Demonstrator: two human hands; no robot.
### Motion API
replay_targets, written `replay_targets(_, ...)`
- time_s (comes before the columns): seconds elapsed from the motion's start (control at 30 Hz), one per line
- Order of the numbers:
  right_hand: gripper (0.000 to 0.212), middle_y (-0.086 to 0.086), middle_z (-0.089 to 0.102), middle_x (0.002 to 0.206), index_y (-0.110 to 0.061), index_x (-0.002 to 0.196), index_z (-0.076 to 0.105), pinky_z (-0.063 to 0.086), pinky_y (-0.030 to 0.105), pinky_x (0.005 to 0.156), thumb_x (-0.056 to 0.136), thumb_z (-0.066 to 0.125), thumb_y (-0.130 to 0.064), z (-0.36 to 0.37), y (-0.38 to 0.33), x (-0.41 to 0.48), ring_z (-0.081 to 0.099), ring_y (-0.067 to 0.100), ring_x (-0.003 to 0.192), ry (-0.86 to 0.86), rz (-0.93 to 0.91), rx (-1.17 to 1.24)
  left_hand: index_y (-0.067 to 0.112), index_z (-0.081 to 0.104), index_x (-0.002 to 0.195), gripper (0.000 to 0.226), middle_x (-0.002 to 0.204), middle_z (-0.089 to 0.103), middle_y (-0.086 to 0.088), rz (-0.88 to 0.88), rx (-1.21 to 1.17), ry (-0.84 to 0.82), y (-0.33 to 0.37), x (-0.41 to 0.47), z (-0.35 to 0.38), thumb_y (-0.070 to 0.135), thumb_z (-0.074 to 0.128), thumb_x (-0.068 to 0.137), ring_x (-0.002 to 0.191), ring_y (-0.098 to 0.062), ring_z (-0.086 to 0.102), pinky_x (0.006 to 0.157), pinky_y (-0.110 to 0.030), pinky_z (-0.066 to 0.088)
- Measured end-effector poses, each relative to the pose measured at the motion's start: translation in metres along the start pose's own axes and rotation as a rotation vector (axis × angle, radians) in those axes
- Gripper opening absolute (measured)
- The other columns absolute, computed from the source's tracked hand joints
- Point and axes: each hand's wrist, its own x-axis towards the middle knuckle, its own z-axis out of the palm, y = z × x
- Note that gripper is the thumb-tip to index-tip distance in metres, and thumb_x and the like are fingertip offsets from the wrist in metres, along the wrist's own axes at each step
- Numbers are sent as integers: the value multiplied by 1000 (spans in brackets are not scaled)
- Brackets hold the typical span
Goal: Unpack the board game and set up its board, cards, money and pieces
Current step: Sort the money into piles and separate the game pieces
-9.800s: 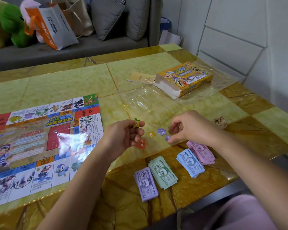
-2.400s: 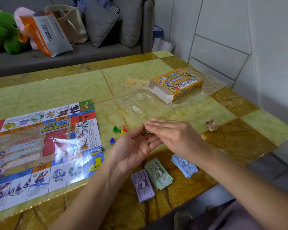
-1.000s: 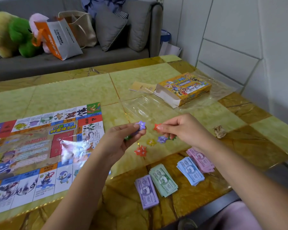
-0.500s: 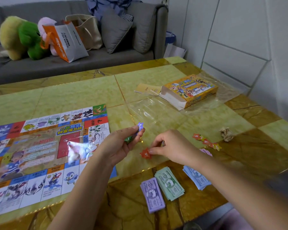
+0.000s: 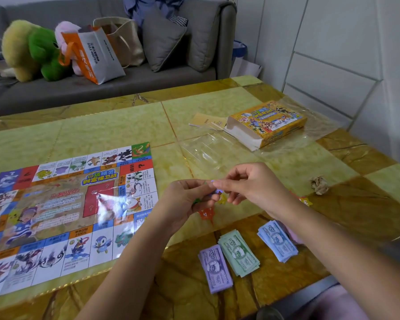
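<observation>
- Two hands meet above the table, just right of the flat board.
- Left hand curls round a green piece and pinches a purple star.
- Right hand closes thumb and forefinger on the same star; the grip is blurred.
- Red star and yellow star lie on the table under the hands.
- Purple notes, green notes and blue notes sit side by side near the front edge.
- Box lies on clear wrap far right, with a paper ball nearer.
</observation>
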Motion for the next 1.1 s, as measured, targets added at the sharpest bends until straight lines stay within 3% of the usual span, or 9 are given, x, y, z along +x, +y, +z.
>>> replay_targets(0.23, 11, 8, 68, 60, -6, 76, 71, 54, 22, 54, 83, 71, -14, -8, 3, 4, 63, 15, 52, -17, 5, -28, -4, 68, 87, 10, 64, 68, -9, 14, -36, 27, -2, 1, 4, 3, 60, 86, 56, -9, 64, 54, -15, 53)
replay_targets(0.43, 10, 7, 70, 69, 0, 93, 69, 56, 19, 60, 89, 61, -2, -45, 5, 9, 65, 11, 59, 87, 41, 98, -3, 68, 81, 14, 71, 70, -10, 20, -206, 100, 2, 2, -1, 4, 58, 89, 59, -8, 65, 55, -15, 55)
replay_targets(0.57, 5, 4, 71, 66, -9, 82, 74, 50, 23, 58, 82, 72, -13, -63, 17, 9, 61, 13, 59, 128, 111, -92, -4, 67, 84, 12, 74, 71, -12, -11, -230, 104, 1, 2, 1, 4, 60, 88, 55, -8, 64, 53, -15, 54)
replay_targets(0.7, 11, -1, 69, 63, -11, 80, 74, 41, 12, 49, 79, 75, -22, -50, 22, 8, 54, 5, 50, 66, 106, -276, -3, 67, 86, 12, 71, 70, -8, -24, -160, 86, -1, 2, 5, 7, 60, 88, 49, -6, 58, 49, -14, 52)
replay_targets(0.83, 13, -17, 57, 42, -16, 80, 71, 34, 6, 43, 80, 75, -28, -37, 25, 12, 45, -5, 36, 23, 91, -402, -2, 67, 86, 12, 70, 70, -6, -25, -83, 92, -4, 3, 6, 9, 62, 87, 45, -4, 51, 46, -13, 48)
replay_targets(1.0, 17, -9, 61, 55, -22, 68, 67, 35, 8, 42, 75, 79, -33, -33, 26, 17, 47, -4, 37, 63, 80, -445, 0, 67, 83, 11, 69, 71, -5, -16, -29, 100, -6, 4, 6, 9, 62, 88, 44, -3, 49, 43, -13, 43)
replay_targets(1.1, 25, -4, 63, 55, -16, 72, 71, 38, 14, 46, 81, 71, -39, -29, 18, 12, 50, 5, 44, 70, 32, -273, -1, 67, 83, 11, 67, 70, -7, -2, -10, 89, -8, 3, 9, 6, 61, 88, 45, -5, 53, 45, -14, 46)
